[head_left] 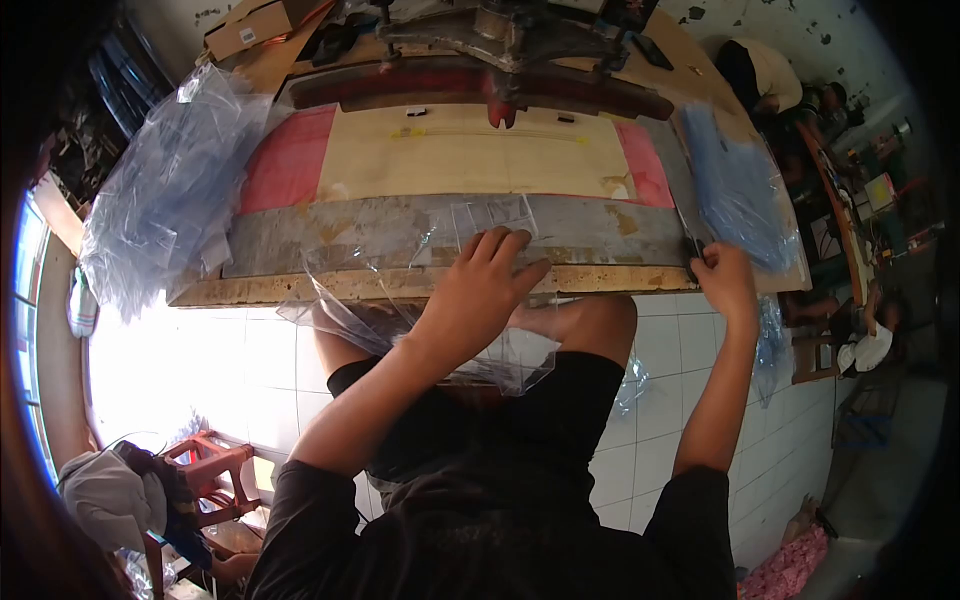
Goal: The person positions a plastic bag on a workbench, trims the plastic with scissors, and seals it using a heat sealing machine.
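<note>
My left hand (490, 275) lies over clear plastic sheeting (350, 290) at the table's front edge, its fingers spread a little. Part of the plastic hangs over my lap. At the right end of the table my right hand (722, 272) is closed around the dark handle of a scissors-like tool (694, 262), whose shape is partly hidden by the fingers. Beyond my hands a yellow sheet (470, 155) with red ends lies below a heavy metal press bar (440, 85).
Crumpled clear plastic (170, 190) is heaped on the left, and bluish plastic (740, 190) lies on the right. A cardboard box (245, 30) and a phone (652, 51) sit at the back. Other people are at the far right. A red stool (215, 470) stands lower left.
</note>
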`<action>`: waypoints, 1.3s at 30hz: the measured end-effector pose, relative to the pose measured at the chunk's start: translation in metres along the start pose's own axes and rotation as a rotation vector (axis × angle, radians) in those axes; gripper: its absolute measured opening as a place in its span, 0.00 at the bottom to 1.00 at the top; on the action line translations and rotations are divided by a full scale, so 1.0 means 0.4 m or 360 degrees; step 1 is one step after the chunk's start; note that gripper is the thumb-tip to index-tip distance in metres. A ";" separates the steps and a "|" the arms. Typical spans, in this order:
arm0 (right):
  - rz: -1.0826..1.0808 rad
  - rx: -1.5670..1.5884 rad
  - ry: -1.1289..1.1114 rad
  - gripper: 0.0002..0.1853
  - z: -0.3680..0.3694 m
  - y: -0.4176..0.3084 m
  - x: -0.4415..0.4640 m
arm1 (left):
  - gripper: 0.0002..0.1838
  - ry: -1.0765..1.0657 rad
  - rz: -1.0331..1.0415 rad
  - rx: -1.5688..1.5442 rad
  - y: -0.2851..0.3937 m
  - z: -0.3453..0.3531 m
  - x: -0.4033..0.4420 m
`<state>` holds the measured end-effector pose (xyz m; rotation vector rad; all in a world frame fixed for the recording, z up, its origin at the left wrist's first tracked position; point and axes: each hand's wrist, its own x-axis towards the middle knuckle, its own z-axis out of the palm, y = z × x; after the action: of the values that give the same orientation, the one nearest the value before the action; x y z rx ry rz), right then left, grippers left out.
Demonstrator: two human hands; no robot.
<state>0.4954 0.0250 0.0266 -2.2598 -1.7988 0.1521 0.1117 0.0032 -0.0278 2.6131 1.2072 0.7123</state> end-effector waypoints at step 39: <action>-0.0246 0.0287 0.0383 0.36 0.289 -0.291 -0.479 | 0.38 -0.0034 0.0027 0.0082 -0.071 0.004 0.010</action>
<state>0.3138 -0.1216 -0.0687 -1.9181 -1.7475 0.0116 0.0957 0.0246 -0.0376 2.6685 1.2147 0.6636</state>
